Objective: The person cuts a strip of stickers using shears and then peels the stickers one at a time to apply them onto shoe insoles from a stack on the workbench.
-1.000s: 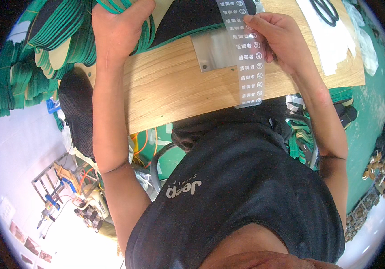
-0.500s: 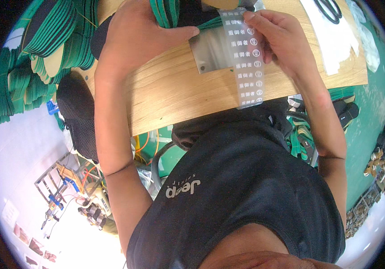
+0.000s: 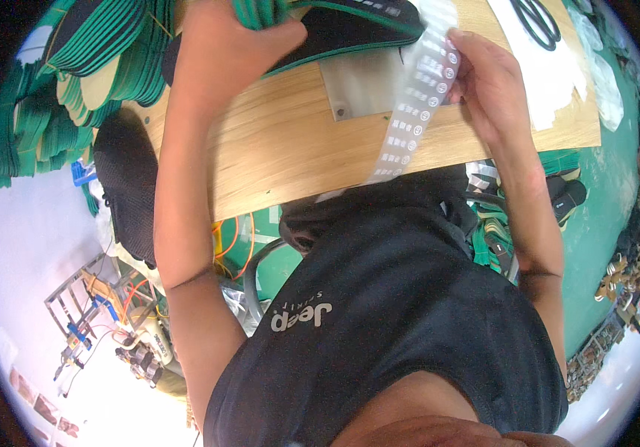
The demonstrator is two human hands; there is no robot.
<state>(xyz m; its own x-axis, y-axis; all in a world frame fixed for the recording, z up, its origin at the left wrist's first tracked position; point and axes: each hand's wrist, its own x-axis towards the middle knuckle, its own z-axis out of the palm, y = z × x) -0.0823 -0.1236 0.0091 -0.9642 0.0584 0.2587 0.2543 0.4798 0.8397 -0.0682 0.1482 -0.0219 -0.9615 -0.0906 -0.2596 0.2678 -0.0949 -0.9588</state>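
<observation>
A clear strip [image 3: 408, 119] with a row of white printed marks, blurred toward its top, is pinched in the right hand [image 3: 492, 82] and slants down to the left past the near edge of the table [image 3: 282, 156]; a black insole [image 3: 353, 31] with green edging lies there, tip toward the strip; layered green pieces [image 3: 260, 11] sit in the left hand [image 3: 234, 56].
</observation>
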